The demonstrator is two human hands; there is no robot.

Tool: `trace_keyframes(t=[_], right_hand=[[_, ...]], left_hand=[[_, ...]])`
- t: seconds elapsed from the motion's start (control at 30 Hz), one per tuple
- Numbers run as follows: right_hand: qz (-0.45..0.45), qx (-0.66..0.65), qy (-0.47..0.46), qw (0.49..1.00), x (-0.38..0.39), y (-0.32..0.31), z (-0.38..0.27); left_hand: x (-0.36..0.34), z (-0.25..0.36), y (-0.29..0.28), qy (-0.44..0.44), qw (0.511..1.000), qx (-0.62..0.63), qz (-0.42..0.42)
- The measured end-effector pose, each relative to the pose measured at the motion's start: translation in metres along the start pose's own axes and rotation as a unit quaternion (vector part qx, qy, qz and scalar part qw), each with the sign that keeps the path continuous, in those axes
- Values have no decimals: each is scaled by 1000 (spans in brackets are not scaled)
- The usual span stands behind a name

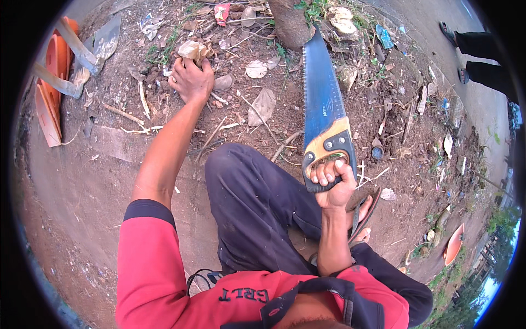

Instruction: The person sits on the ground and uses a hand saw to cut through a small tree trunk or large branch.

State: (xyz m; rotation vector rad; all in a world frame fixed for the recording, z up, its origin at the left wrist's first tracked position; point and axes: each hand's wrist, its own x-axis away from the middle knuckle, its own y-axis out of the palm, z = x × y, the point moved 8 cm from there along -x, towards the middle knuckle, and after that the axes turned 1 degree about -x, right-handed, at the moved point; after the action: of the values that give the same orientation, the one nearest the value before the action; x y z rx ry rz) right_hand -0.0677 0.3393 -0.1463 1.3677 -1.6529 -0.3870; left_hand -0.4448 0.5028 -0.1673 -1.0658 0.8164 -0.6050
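Observation:
My right hand [334, 181] is wrapped around the wood-and-black handle of a handsaw [323, 93]. The saw's blue, toothed blade points away from me, its teeth on the left side. Its tip lies beside the base of a tree trunk [290, 24]; whether they touch I cannot tell. Out to the left, my left hand [192, 79] is low over the soil, its fingers curled against a crumpled tan dry leaf [195, 50]. Part of that leaf and the fingertips are hidden.
Orange curved pieces [50, 82] with grey straps lie at the far left. Dry leaves [262, 107], twigs and litter cover the soil. A pale cut stump [342, 19] sits right of the trunk. Another person's legs [482, 60] show at the upper right. An orange piece [454, 244] lies lower right.

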Motion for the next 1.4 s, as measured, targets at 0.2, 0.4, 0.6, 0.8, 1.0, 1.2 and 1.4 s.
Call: trace_keyframes(t=[0.2,0.4,0.6,0.8,1.0,1.2,1.4], right_hand=[[34,12,-5,999,-20,-17,2],[-94,-143,-126,977,-204,14,59],[-29,-87,-135,987,-197,43,53],[13,-92,-77,993,-139,68,31],[56,-3,31,998,-67,58,-38],[23,1,14,1000,-1,0,-36],[79,-34,-62,994,-122,43,-8]], left_hand=[[4,0,42,25,999,6,-23],[-46,48,67,21,998,52,-17],[-23,30,28,13,1000,23,2],[-6,28,-17,-4,1000,8,-5],[-7,30,-28,-8,1000,21,-17],[1,19,7,20,1000,-10,-2],[-8,46,-11,25,1000,18,1]])
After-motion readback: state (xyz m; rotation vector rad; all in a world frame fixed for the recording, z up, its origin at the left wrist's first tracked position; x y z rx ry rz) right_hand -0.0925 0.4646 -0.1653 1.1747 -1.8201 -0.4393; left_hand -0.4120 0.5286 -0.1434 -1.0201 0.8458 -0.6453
